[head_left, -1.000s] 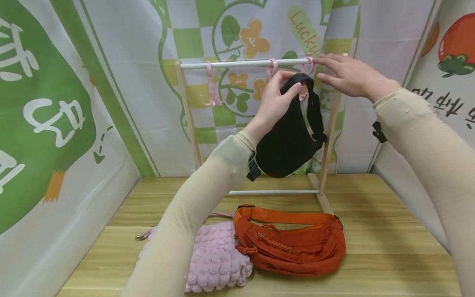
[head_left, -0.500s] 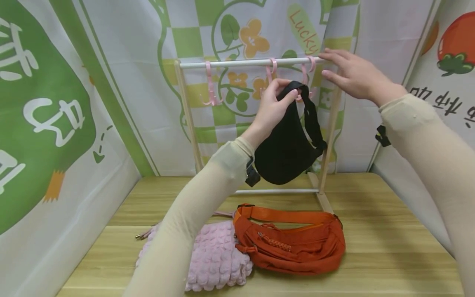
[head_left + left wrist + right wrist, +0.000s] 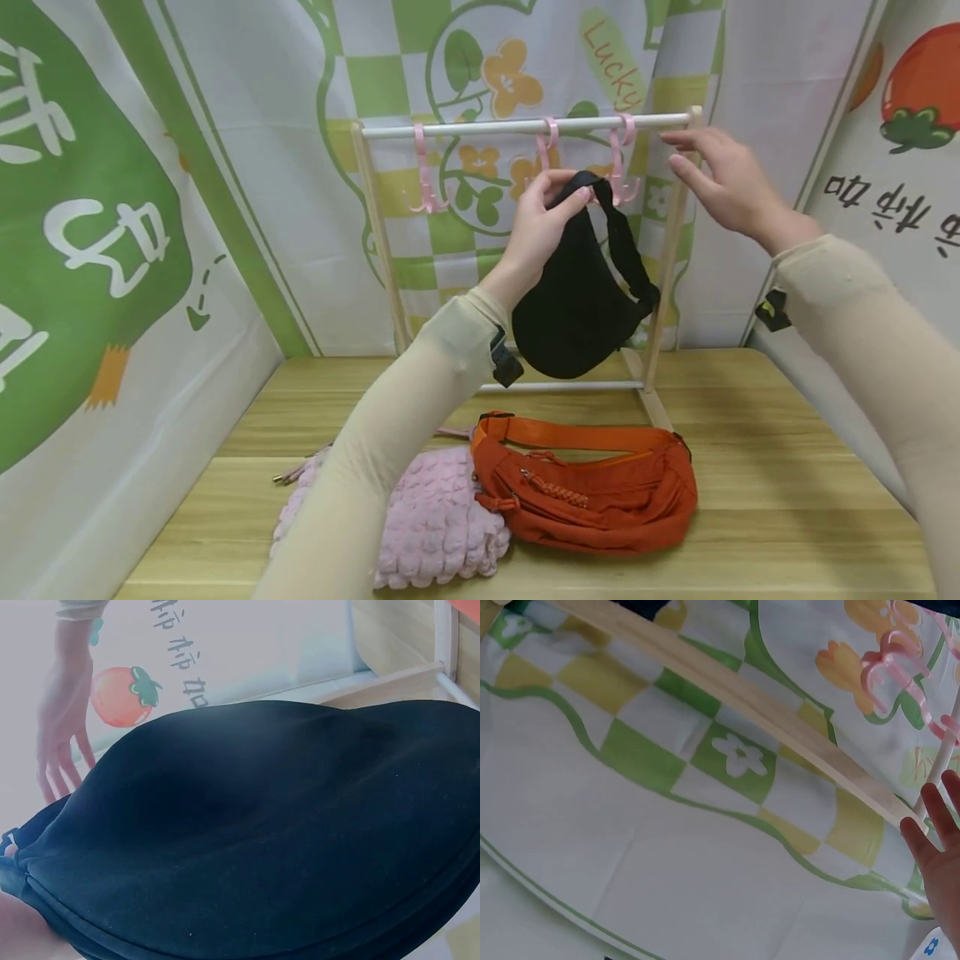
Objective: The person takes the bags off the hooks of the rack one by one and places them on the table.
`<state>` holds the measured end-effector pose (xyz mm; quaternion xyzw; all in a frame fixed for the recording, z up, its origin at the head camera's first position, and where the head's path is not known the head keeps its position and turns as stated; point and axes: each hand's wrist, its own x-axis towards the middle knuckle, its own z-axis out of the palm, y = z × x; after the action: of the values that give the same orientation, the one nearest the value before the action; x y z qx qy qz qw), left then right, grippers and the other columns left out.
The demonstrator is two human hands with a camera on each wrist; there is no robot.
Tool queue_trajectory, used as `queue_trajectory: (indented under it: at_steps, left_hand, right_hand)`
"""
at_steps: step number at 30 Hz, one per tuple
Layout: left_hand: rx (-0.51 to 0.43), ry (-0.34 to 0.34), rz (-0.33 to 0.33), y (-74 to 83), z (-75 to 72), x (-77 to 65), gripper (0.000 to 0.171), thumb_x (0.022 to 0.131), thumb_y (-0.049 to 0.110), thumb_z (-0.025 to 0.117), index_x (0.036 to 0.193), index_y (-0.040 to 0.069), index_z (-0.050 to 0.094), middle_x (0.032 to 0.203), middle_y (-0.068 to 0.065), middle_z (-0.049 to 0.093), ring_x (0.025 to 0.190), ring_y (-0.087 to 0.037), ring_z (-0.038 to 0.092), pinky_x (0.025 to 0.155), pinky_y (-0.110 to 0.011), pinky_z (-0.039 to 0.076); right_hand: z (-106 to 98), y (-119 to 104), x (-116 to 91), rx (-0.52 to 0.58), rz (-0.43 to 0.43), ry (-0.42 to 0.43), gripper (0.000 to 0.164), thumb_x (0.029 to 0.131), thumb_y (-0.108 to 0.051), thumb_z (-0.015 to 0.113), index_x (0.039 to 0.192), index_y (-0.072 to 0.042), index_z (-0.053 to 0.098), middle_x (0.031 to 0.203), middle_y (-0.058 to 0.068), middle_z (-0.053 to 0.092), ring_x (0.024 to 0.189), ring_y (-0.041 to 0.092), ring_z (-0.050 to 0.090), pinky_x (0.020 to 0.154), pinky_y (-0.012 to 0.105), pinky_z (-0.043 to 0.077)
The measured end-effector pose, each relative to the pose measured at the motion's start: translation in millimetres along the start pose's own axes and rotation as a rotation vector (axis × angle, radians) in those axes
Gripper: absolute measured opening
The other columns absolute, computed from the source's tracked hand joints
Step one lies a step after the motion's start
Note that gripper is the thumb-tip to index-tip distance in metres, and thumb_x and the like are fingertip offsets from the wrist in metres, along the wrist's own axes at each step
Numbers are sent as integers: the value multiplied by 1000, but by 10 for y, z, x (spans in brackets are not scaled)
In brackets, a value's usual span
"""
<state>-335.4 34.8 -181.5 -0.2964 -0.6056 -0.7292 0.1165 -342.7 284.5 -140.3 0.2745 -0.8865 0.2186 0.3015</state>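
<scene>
My left hand (image 3: 538,221) pinches the upper end of a black waist bag (image 3: 577,308) between thumb and fingers, and the bag hangs down in front of the rack. Its dark body (image 3: 247,825) fills most of the left wrist view. To the right of the rail's end, my right hand (image 3: 731,183) is raised with relaxed fingers and holds nothing. The right wrist view catches its spread fingers (image 3: 941,802) near the rack's corner. Behind the bag's top, pink hooks (image 3: 617,158) hang on the white rail (image 3: 487,127); one hook (image 3: 424,171) hangs farther left.
On the wooden table (image 3: 772,467), an orange waist bag (image 3: 600,521) lies in front of the rack. Left of it is a pink puffy bag (image 3: 442,517), partly hidden by my left forearm. The rack's wooden post (image 3: 670,242) stands at the right, before a printed curtain.
My left hand has lowered the black waist bag and shifted slightly left with it. The right hand has drawn back from the rail, to the right and down.
</scene>
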Motion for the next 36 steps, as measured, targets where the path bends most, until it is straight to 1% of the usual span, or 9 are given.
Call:
queue_trajectory:
  at_steps: [2,5,9,11,15,18,25,32,36]
  left_hand:
    - [-19,7,-5,-2,-6,-12,28,93,6,59,118,-4,54,113,-22,64,101,-22,63,88,-22,50]
    - [-35,8,-3,-3,-11,-36,27,93,5,58,118,-4,54,111,-21,64,102,-22,63,90,-23,49]
    - [-44,15,-9,12,-22,-78,26,93,7,58,118,-2,55,112,-19,64,103,-20,62,90,-22,49]
    - [-53,22,-9,27,-31,-100,26,93,7,58,118,-2,56,112,-18,64,102,-19,63,90,-21,48]
    - [-91,39,-9,54,-50,-143,26,93,5,58,117,-3,56,107,-17,64,100,-19,64,90,-21,49]
    - [-113,50,-11,69,-70,-173,27,92,3,58,118,-5,55,107,-17,63,97,-18,63,91,-21,49]
    - [-153,62,-10,48,-137,-229,29,93,0,56,121,-7,53,114,-17,60,92,-11,61,91,-21,49]
    - [-190,76,9,8,-214,-294,24,92,1,56,116,-4,55,103,-9,64,90,-10,62,93,-24,49]
    - [-210,87,26,8,-244,-323,21,92,1,57,112,-2,57,100,-9,65,90,-11,62,91,-25,49]
  right_hand:
    - [53,12,-48,32,-4,37,43,102,-29,41,138,-8,46,137,15,49,122,36,47,106,55,34]
    - [131,29,-120,70,-20,85,40,101,-28,44,134,-6,50,133,12,55,117,20,54,104,49,40]
    - [224,49,-209,90,-33,115,38,100,-27,46,130,-5,53,128,11,59,108,-4,51,102,44,43]
    - [268,63,-253,98,-32,118,37,100,-27,46,130,-5,53,127,11,59,106,-9,49,102,36,45]
    - [354,102,-351,130,-26,123,36,99,-24,48,128,-4,54,124,11,61,103,-11,49,95,15,43]
    - [420,133,-431,151,-20,113,35,99,-24,49,128,-5,54,123,11,61,102,-11,49,90,8,40]
    - [591,177,-607,193,1,63,37,98,-23,52,129,-4,53,124,10,61,103,-9,51,89,8,40]
    - [716,172,-738,227,-13,44,34,95,-12,57,128,-2,54,121,13,62,101,-9,52,86,6,41]
    - [762,197,-788,264,-14,26,35,94,-12,58,129,-4,54,121,12,62,101,-7,54,86,6,42]
